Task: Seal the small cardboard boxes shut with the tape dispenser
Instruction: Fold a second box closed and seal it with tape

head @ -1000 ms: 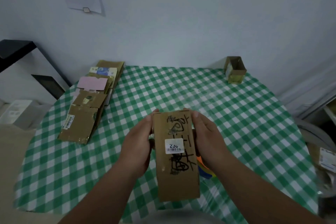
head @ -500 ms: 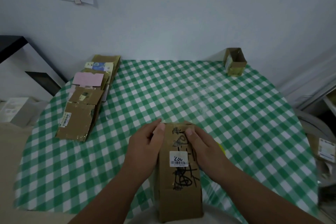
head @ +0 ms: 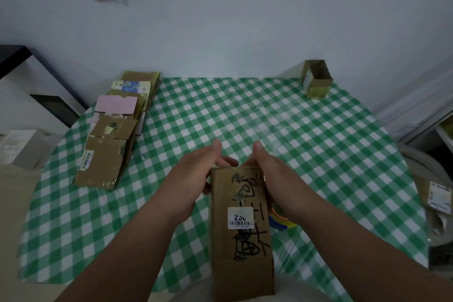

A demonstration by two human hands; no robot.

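Note:
A long brown cardboard box (head: pixel 241 233) with black scribbles and a white barcode label stands tilted toward me at the near edge of the green checked table (head: pixel 306 144). My left hand (head: pixel 193 176) holds its far end from the left, fingers curled behind the top. My right hand (head: pixel 269 174) grips the far end from the right, thumb raised. A tape dispenser (head: pixel 279 219), blue, yellow and orange, peeks out on the table just right of the box, mostly hidden under my right forearm.
A pile of flattened cardboard boxes (head: pixel 107 149) lies along the table's left side. A small open box (head: pixel 317 79) stands at the far right corner by the wall. Cabinets sit off the left edge, and clutter sits off the right edge.
The box has tipped further toward me and sunk lower. Both hands slid from its sides and face to its far end.

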